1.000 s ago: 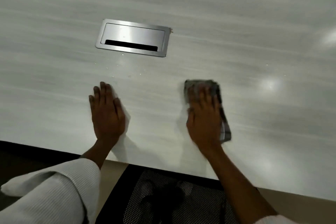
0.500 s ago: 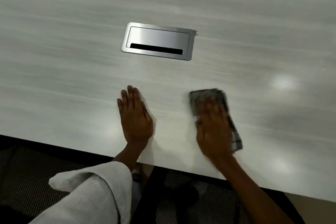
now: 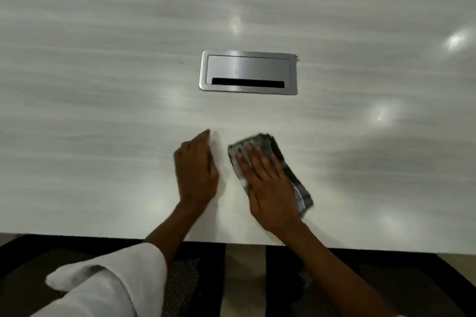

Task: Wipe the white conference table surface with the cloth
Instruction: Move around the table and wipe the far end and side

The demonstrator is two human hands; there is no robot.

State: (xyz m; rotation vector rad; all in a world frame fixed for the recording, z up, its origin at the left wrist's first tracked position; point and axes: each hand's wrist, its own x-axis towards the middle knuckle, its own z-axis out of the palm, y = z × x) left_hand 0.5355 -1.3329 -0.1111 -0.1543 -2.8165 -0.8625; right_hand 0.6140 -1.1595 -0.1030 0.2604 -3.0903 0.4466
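Cloth (image 3: 296, 180): folded, long axis ran from far-left to near-right on table (image 3: 103, 136).
Right hand (image 3: 270, 188): fingers flat, pressed atop cloth.
Left hand (image 3: 195, 172): fingers straight, empty.

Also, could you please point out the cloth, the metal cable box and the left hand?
cloth (image 3: 300, 184), head view, its striped right edge.
metal cable box (image 3: 248, 68), head view, its lid.
left hand (image 3: 195, 175), head view, its back.

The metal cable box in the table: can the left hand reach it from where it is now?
Probably yes. The left hand rests flat just before the metal cable box, with only bare table between them.
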